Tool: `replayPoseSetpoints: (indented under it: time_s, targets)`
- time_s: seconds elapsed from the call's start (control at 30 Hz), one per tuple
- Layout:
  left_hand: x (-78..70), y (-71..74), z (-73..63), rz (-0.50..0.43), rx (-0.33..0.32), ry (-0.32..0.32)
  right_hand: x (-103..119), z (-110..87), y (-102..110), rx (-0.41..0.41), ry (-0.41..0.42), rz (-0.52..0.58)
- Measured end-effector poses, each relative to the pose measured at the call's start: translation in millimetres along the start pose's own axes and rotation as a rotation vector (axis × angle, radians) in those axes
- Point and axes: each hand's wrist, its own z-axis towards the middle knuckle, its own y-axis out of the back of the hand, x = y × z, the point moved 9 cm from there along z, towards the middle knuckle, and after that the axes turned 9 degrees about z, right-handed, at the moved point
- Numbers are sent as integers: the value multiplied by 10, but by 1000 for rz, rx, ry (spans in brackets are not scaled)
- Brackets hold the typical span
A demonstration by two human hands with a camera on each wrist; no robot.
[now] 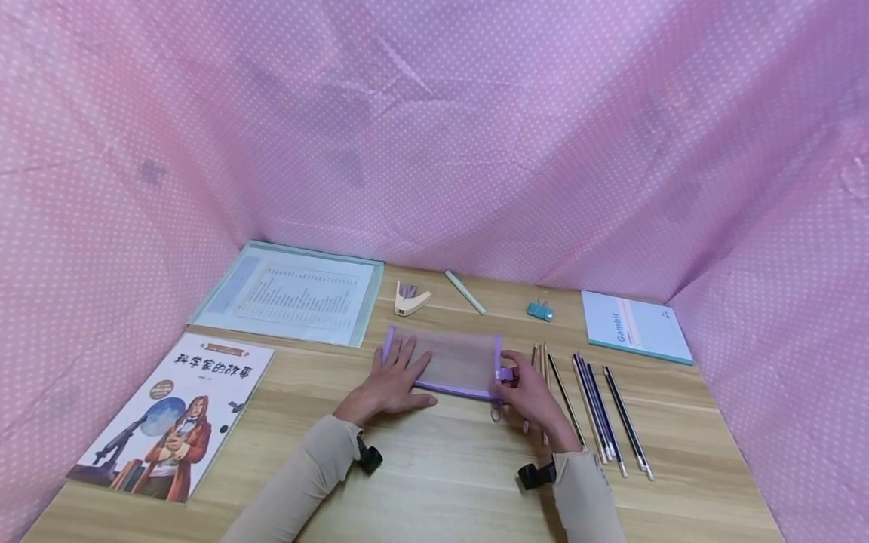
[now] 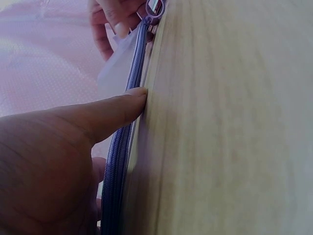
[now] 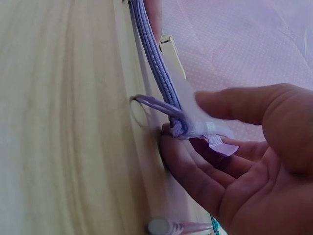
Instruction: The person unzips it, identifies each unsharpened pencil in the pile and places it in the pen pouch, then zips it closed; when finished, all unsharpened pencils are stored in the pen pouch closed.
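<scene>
A translucent mesh zipper pouch [image 1: 462,358] with purple trim lies in front of me on the table. My left hand [image 1: 394,383] rests spread over its left end, fingers straight, with the thumb beside the zipper [image 2: 116,166]. At the other end my right hand [image 1: 532,392] grips the pouch's corner, thumb on top and curled fingers beneath the edge. A small purple ribbon tab [image 3: 222,145] sticks out there among the fingers. From the zipper's right end hangs a ring-shaped pull [image 3: 159,105], resting toward the wood.
Several pencils [image 1: 597,407] lie right of the pouch, some partly behind the right hand. Behind it are a stapler [image 1: 410,303], a pale green pen [image 1: 465,292] and a teal binder clip [image 1: 540,310]. A notebook [image 1: 638,328], a document folder [image 1: 292,294] and a book [image 1: 173,415] lie at the sides.
</scene>
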Motion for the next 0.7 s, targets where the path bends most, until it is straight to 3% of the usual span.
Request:
replayPoseSetpoints:
  time_s: [0.43, 0.7]
  targets:
    - [-57, 88, -19, 7, -8, 2, -39, 22, 22, 22, -24, 137]
    - [-341, 238, -123, 64, -90, -55, -105, 42, 41, 5, -79, 156]
